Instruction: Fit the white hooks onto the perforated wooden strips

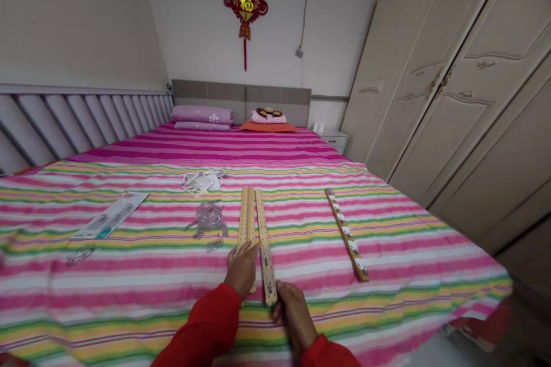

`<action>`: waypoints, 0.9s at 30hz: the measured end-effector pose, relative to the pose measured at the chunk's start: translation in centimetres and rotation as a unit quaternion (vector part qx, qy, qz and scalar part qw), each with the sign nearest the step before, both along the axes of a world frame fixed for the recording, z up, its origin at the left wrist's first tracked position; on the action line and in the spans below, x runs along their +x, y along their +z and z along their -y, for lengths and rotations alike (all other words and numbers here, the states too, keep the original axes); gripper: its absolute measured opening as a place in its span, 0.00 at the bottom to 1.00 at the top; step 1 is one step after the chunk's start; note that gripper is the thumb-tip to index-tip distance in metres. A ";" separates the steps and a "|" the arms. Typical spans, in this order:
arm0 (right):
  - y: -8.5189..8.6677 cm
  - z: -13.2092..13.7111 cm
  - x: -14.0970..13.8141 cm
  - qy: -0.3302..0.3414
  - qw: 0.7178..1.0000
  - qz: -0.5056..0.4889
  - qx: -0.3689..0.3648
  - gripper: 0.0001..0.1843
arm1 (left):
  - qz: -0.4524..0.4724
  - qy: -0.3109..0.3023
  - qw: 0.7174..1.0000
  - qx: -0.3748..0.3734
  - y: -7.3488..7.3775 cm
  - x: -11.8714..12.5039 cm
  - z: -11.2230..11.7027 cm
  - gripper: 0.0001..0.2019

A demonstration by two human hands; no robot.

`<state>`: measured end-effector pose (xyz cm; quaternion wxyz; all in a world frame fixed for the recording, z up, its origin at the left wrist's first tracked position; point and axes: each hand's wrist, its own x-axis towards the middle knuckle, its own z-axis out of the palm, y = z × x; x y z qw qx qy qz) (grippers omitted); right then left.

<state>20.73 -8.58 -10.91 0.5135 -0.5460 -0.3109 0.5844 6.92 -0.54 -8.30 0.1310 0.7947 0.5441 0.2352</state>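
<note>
Pale perforated wooden strips (246, 215) lie lengthwise in front of me on the striped bedspread. My left hand (241, 268) is closed over their near part, fingertips reaching toward the neighbouring strip. That neighbouring strip (262, 223) is also perforated and lies slightly angled, with small metal fittings (267, 275) on its near half. Beside its near end is my right hand (295, 308), fingers curled and the tips at the strip's edge. Whether they pinch the edge or a small part is hidden. To the right, a darker wooden strip (357, 258) carries a row of white round pieces.
Left of the strips lie a clear plastic bag of small parts (210, 218) and some paper-and-plastic packaging (204, 182). Farther left are a flat blister pack (112, 215) and thin wire-like pieces (80, 253). Folded bedding (202, 114) sits by the headboard; a wardrobe (451, 86) stands right.
</note>
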 end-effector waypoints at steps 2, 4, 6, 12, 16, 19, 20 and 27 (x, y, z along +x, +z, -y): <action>-0.2 0.1 -0.1 -0.016 1.000 -0.009 0.001 0.33 | 0.007 -0.006 1.000 -0.001 -0.1 0.1 0.1 0.26; -0.5 0.3 -0.2 -0.026 0.999 -0.020 -0.003 0.34 | 0.015 -0.012 1.000 0.000 -0.1 0.2 0.4 0.27; -0.8 0.6 -0.3 -0.022 0.999 -0.029 -0.007 0.34 | 0.024 -0.013 1.000 0.000 0.2 0.0 0.6 0.26; -0.7 1.6 0.1 -0.042 0.998 -0.044 0.008 0.32 | 0.094 0.040 0.992 0.071 1.0 -4.4 -0.2 0.20; 0.1 1.8 0.7 -0.077 0.996 -0.019 0.048 0.30 | 0.080 0.151 0.980 0.098 0.1 -9.4 -1.7 0.25; 0.8 1.6 1.0 -0.092 0.993 0.001 0.078 0.28 | 0.052 0.155 0.984 0.070 -0.3 -11.3 -2.5 0.27; 1.1 1.5 1.1 -0.094 0.992 0.007 0.087 0.27 | 0.045 0.152 0.986 0.058 -0.3 -11.5 -2.7 0.27; 2.9 1.5 1.4 -0.083 0.983 0.073 0.146 0.24 | 0.057 0.158 0.985 0.042 0.7 -11.4 -2.8 0.20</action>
